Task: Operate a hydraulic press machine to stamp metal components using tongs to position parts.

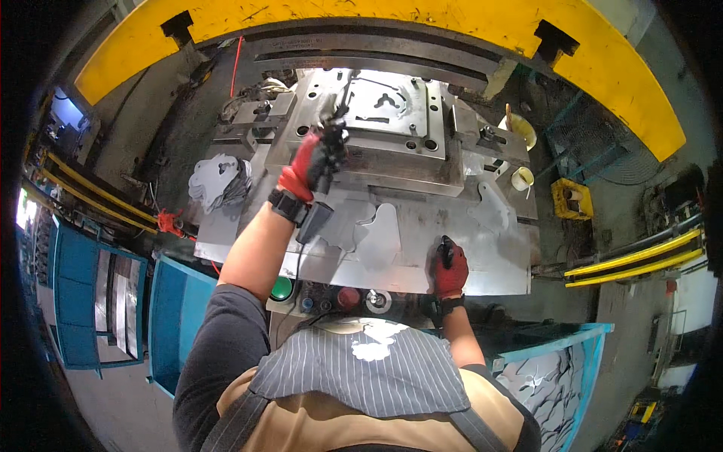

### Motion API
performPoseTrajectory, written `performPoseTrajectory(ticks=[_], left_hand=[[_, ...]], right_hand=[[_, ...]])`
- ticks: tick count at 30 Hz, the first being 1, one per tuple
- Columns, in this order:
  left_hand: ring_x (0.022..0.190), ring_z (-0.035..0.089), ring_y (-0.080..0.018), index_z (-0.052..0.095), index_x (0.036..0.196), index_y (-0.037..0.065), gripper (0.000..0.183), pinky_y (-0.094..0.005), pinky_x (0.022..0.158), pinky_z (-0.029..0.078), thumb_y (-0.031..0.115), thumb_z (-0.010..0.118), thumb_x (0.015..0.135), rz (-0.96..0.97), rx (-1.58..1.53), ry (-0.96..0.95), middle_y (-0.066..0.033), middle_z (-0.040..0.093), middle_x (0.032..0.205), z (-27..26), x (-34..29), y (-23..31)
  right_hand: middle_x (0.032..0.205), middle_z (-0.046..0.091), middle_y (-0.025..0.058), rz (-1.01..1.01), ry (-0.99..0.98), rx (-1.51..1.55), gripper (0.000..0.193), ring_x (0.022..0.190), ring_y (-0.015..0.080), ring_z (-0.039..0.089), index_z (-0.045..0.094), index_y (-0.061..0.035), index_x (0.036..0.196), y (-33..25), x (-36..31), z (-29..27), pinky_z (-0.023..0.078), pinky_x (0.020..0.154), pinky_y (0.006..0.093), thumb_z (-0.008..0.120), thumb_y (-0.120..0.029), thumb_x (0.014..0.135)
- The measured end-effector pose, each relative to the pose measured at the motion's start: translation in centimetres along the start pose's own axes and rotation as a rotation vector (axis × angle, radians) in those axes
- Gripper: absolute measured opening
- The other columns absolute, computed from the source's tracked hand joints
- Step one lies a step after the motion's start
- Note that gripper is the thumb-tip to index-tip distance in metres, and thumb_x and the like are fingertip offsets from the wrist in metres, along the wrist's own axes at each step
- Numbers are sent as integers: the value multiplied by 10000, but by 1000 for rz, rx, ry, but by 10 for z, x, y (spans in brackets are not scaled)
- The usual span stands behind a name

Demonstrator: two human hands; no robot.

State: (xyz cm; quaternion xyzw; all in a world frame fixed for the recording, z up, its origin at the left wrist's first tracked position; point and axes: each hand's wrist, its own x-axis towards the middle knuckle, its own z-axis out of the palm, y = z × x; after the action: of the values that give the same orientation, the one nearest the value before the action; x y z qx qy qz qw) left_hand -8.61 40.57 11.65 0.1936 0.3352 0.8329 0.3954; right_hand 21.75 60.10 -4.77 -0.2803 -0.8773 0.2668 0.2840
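Observation:
My left hand (307, 164), in a red and black glove, is over the front left of a metal die (361, 154). Its fingers look closed round a long dark tool (340, 113), smeared by motion, that points at the die's top; its kind I cannot make out. On the plate's front edge is my right hand (449, 270), gloved alike, its fingers curled; whatever is under them is hidden. Between the hands, a flat sheet-metal piece (379, 235) lies on the steel plate (482, 264). Another such piece (493, 207) lies farther right.
A stack of cut metal pieces (218, 181) stands at the left. Yellow press frame (376, 9) arches across the back. Below the plate are a green button (281, 288) and a red one (348, 298). A blue bin (595, 354) at lower right holds metal pieces.

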Motion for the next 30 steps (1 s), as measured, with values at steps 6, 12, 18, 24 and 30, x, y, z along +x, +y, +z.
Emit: performPoseTrajectory(ticks=[6,12,18,24,30], left_hand=[[534,448,-67,544,965,78,259,-210,474,385,309,480,869,-49,737,176,21,502,729,22,10,24],[514,434,-58,526,804,80,210,-231,457,378,275,483,868,-44,746,172,33,482,647,12,22,-8],[490,429,-62,494,754,98,210,-231,438,362,267,471,876,-27,602,107,34,459,596,12,18,-11],[486,436,-61,493,762,99,181,-226,437,366,243,479,872,-7,566,84,35,476,603,14,17,-15],[453,489,-125,514,806,79,187,-262,391,397,262,540,831,157,356,91,-30,519,635,14,22,15]], right_hand=[[974,559,134,11,3,-26,331,876,322,541,544,-110,1073,2,0,1,444,740,384,558,-217,760],[953,563,126,33,7,0,332,868,313,547,547,-105,1067,-1,0,-1,449,736,371,570,-202,750],[949,566,127,7,19,-7,341,863,308,552,549,-109,1071,-4,-1,2,451,732,374,578,-202,744],[951,568,128,41,8,-24,337,860,310,555,551,-114,1072,-1,0,3,451,729,377,571,-213,750],[947,569,132,2,37,33,332,852,317,558,546,-110,1074,-4,-4,3,451,727,381,558,-203,756]])
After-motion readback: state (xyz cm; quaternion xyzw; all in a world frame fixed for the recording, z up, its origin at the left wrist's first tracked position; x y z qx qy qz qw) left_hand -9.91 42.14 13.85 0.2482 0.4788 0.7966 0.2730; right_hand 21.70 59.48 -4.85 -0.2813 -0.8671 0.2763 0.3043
